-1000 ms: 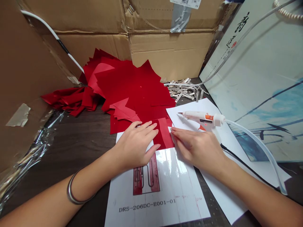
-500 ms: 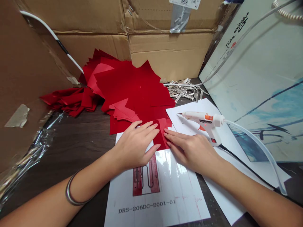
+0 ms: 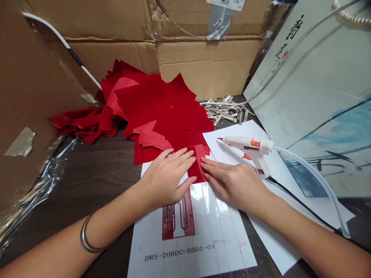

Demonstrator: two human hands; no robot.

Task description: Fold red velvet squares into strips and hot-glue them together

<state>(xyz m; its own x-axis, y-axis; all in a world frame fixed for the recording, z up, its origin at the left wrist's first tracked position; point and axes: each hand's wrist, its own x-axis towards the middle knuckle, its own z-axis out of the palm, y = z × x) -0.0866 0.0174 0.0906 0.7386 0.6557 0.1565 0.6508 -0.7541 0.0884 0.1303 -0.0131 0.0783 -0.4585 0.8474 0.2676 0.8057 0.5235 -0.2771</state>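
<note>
My left hand (image 3: pixel 166 177) lies flat, fingers stretched out, with its fingertips on the left part of a folded red fabric piece (image 3: pixel 198 164). From the other side, the extended fingertips of my right hand (image 3: pixel 232 179) press on the same piece's right edge. Under both hands is a glossy white printed sheet (image 3: pixel 220 239) showing a red and black pattern. Directly behind them spreads a heap of red fabric pieces (image 3: pixel 165 104), some with a paler pinkish side up. A white hot glue gun (image 3: pixel 252 150) rests on its side to the right of my right hand.
Plain white paper (image 3: pixel 275 227) lies beneath the glue gun, whose black cord runs to the lower right. Metal clips (image 3: pixel 227 110) are piled at the back. Cardboard (image 3: pixel 211 65) walls the back and left; a painted white panel (image 3: pixel 324 116) stands right. Crumpled red fabric (image 3: pixel 87 121) lies left.
Hardly anything differs. Both hands stay in place on the red piece, and the whole view has shifted very slightly.
</note>
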